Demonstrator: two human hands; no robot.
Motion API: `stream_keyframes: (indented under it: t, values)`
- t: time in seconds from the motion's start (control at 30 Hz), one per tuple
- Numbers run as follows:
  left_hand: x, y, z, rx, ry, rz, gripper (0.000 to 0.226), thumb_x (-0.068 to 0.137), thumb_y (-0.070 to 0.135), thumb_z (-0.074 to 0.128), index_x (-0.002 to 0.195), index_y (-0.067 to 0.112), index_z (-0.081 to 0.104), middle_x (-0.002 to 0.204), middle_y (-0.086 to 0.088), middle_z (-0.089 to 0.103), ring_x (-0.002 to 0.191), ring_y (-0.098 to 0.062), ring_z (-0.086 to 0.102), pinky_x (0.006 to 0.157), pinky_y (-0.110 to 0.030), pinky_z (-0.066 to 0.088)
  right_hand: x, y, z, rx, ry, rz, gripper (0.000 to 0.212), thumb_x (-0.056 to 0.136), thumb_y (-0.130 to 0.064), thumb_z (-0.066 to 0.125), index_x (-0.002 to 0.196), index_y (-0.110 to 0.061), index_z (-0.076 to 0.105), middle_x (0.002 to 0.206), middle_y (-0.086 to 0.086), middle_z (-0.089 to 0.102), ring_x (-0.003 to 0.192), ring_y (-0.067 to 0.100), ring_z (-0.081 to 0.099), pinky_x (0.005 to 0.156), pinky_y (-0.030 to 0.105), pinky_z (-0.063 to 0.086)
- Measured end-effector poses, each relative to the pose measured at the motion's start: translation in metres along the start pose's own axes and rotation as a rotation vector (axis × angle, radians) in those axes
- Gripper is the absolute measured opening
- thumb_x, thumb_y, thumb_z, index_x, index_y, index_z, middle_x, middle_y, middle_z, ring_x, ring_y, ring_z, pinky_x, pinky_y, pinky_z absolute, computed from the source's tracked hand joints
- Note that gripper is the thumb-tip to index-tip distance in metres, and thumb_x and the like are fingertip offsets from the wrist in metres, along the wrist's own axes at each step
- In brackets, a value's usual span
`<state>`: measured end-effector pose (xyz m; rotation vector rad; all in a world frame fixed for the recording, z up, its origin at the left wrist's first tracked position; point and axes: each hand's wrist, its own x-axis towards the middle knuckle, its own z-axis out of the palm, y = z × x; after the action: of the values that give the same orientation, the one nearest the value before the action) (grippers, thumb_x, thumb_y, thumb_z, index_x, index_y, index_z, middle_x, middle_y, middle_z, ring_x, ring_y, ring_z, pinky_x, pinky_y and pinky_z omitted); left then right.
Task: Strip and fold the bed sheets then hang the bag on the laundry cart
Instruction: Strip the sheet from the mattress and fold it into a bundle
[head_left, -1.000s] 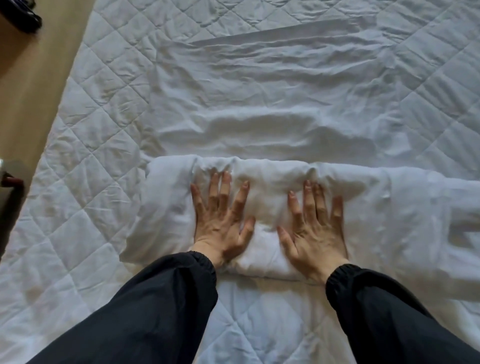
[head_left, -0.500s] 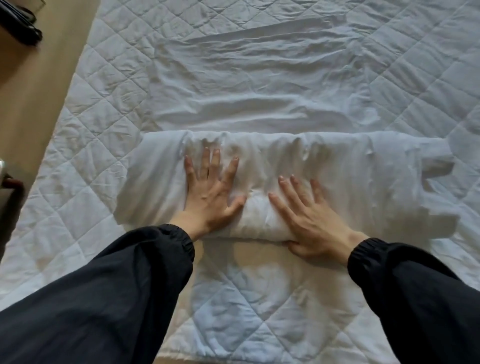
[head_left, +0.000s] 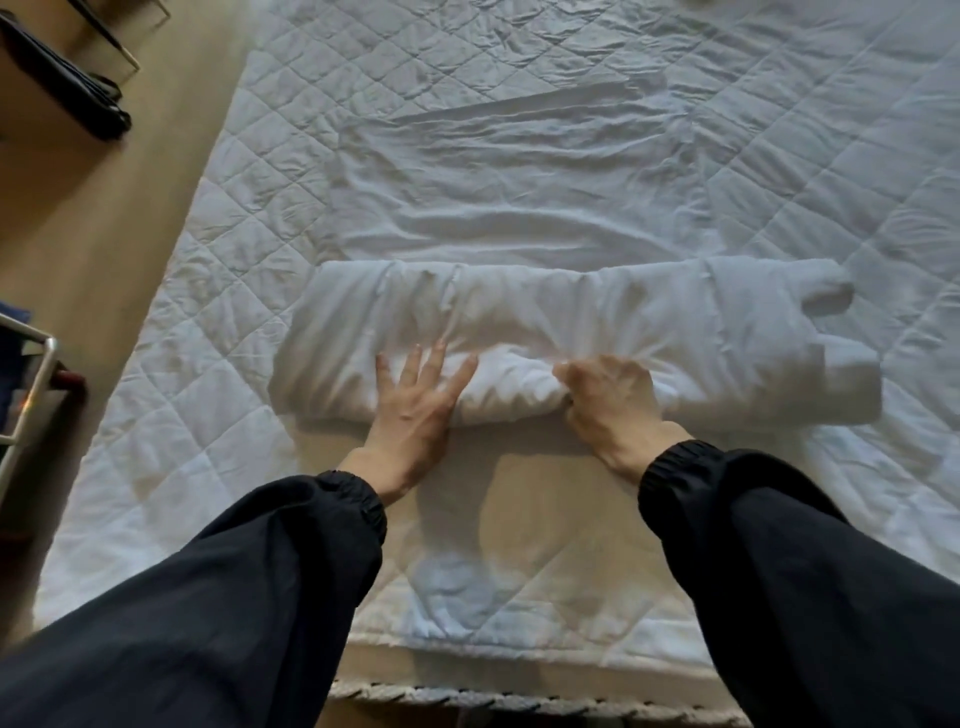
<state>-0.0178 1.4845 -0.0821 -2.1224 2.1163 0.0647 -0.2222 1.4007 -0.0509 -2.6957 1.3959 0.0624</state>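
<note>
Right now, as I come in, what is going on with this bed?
A person in dark sleeves is bundling up a rolled sheet on the quilted mattress pad. The left hand presses flat on the roll with fingers spread. The right hand grips its near edge with curled fingers. The unrolled part of the sheet lies wrinkled beyond the roll, so the folding is not finished.

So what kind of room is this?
Most likely a bedroom, maybe a hotel room: a quilted mattress cover, a rolled white sheet on it, and what looks like a metal cart rail beside the bed.
</note>
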Motion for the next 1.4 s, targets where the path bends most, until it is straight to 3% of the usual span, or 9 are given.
stream_keyframes:
  t: [0.13, 0.23, 0.47, 0.7, 0.8, 0.87, 1.03, 1.17, 1.4]
  values:
    - [-0.027, 0.002, -0.008, -0.003, 0.137, 0.017, 0.087, 0.054, -0.014, 0.065, 0.134, 0.016, 0.051, 0.127, -0.025, 0.056, 0.113, -0.045, 0.057, 0.096, -0.069, 0.036, -0.025, -0.011, -0.013, 0.062, -0.081, 0.001, 0.021, 0.082, -0.012, 0.048, 0.094, -0.017, 0.065, 0.092, 0.01, 0.066, 0.09, 0.032, 0.061, 0.068, 0.031, 0.04]
    - [-0.061, 0.011, -0.025, -0.063, 0.195, 0.12, 0.064, 0.061, -0.001, 0.061, 0.123, 0.013, 0.058, 0.104, -0.017, 0.066, 0.084, -0.037, 0.064, 0.076, -0.046, 0.05, -0.053, -0.006, -0.029, 0.069, -0.141, -0.063, 0.022, 0.075, -0.013, 0.052, 0.091, -0.016, 0.066, 0.091, 0.01, 0.067, 0.091, 0.032, 0.062, 0.073, 0.031, 0.045]
    - [-0.088, 0.027, -0.087, -0.115, 0.107, 0.236, 0.025, 0.064, 0.022, 0.044, 0.084, 0.021, 0.058, 0.063, -0.001, 0.063, 0.055, -0.031, 0.059, 0.045, -0.029, 0.042, -0.072, 0.015, -0.08, 0.136, -0.351, -0.172, 0.013, 0.064, -0.013, 0.045, 0.068, -0.012, 0.058, 0.082, 0.012, 0.066, 0.087, 0.032, 0.061, 0.069, 0.031, 0.045]
    - [-0.026, 0.008, -0.12, -0.078, 0.177, 0.178, 0.016, 0.062, 0.029, 0.052, 0.066, 0.014, 0.046, 0.054, -0.008, 0.058, 0.05, -0.035, 0.057, 0.045, -0.028, 0.033, -0.024, 0.022, -0.099, 0.205, -0.168, -0.053, 0.012, 0.069, -0.006, 0.05, 0.061, -0.015, 0.048, 0.069, 0.005, 0.051, 0.079, 0.035, 0.058, 0.063, 0.031, 0.04]
    - [-0.004, 0.002, -0.118, -0.1, 0.325, 0.061, 0.019, 0.07, 0.026, 0.046, 0.078, 0.012, 0.056, 0.068, -0.01, 0.063, 0.062, -0.034, 0.06, 0.058, -0.032, 0.039, -0.012, 0.019, -0.086, 0.012, 0.297, -0.079, 0.024, 0.069, 0.001, 0.052, 0.088, -0.011, 0.062, 0.085, 0.013, 0.062, 0.084, 0.036, 0.059, 0.076, 0.037, 0.034]
    - [0.008, -0.001, -0.111, -0.045, 0.394, -0.008, 0.042, 0.072, 0.028, 0.038, 0.1, 0.009, 0.062, 0.091, -0.013, 0.066, 0.083, -0.034, 0.061, 0.079, -0.042, 0.043, -0.007, 0.02, -0.069, -0.024, 0.416, -0.074, 0.044, 0.074, 0.0, 0.048, 0.116, -0.008, 0.059, 0.113, 0.022, 0.059, 0.109, 0.039, 0.054, 0.099, 0.047, 0.029]
    - [0.03, -0.008, -0.076, 0.025, 0.341, -0.043, 0.059, 0.088, 0.027, 0.03, 0.145, 0.01, 0.032, 0.148, -0.016, 0.037, 0.135, -0.036, 0.035, 0.109, -0.063, 0.016, 0.014, 0.031, -0.046, -0.043, 0.158, 0.003, 0.059, 0.095, -0.027, 0.029, 0.151, -0.014, 0.015, 0.158, 0.019, 0.006, 0.147, 0.034, 0.001, 0.114, 0.053, -0.005]
    - [0.049, -0.008, -0.051, -0.02, 0.163, -0.104, 0.06, 0.094, 0.041, 0.016, 0.152, 0.023, 0.018, 0.159, -0.01, 0.013, 0.146, -0.034, 0.007, 0.112, -0.061, -0.003, 0.04, 0.046, -0.025, -0.054, -0.029, -0.027, 0.067, 0.094, -0.051, 0.014, 0.152, -0.019, 0.004, 0.16, 0.01, -0.002, 0.147, 0.03, -0.005, 0.115, 0.053, -0.005]
    - [0.096, -0.021, -0.033, -0.062, -0.045, -0.138, 0.059, 0.096, 0.05, 0.014, 0.151, 0.031, 0.004, 0.161, -0.006, 0.004, 0.147, -0.03, 0.001, 0.112, -0.064, -0.001, 0.074, 0.057, 0.005, -0.017, -0.189, -0.008, 0.066, 0.095, -0.055, 0.014, 0.152, -0.022, 0.001, 0.161, 0.008, -0.003, 0.147, 0.028, -0.004, 0.116, 0.053, -0.006]
